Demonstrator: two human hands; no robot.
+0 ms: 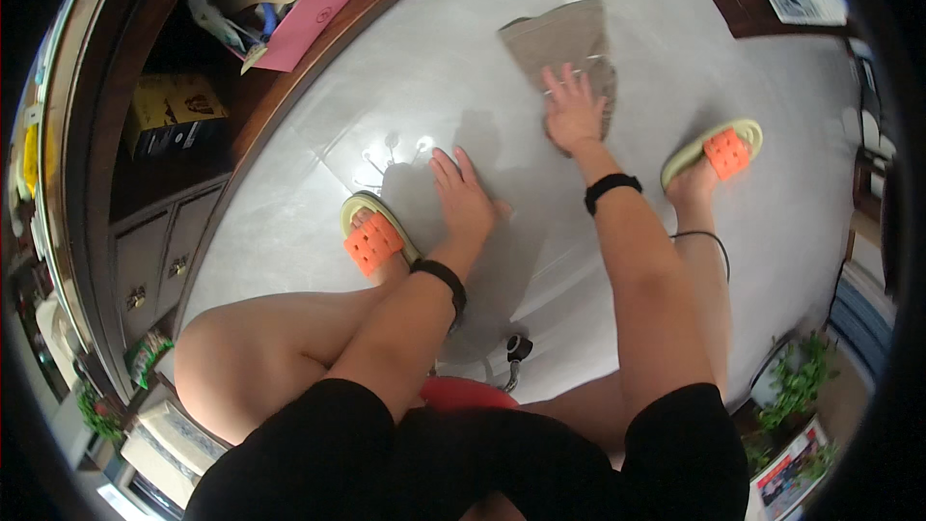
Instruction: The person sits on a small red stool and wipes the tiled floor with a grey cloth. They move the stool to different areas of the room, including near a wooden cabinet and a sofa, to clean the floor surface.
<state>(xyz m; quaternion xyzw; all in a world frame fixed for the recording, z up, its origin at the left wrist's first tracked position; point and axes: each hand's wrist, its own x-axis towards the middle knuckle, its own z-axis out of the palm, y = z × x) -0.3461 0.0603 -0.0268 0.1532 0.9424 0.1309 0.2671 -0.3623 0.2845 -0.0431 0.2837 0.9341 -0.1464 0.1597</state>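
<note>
A folded piece of brownish-grey cloth (561, 36) lies on the pale, shiny floor (405, 79). My right hand (575, 112) rests on its lower part with fingers spread, palm down; whether it grips any cloth is hidden. To the lower left of the cloth, my left hand (463, 192) is held over the floor, fingers extended and nothing in it. Each wrist bears a black band. My feet stand apart in slides with orange straps, one at the left (372, 242) and one at the right (727, 152).
A dark wooden cabinet (253, 116) runs along the left, holding a pink box (318, 14) of odds and ends and a yellow-black box (177, 105). Beneath me are a red seat (466, 392) and a caster (518, 347). Potted plants (799, 376) stand lower right; dark furniture (723, 0) upper right.
</note>
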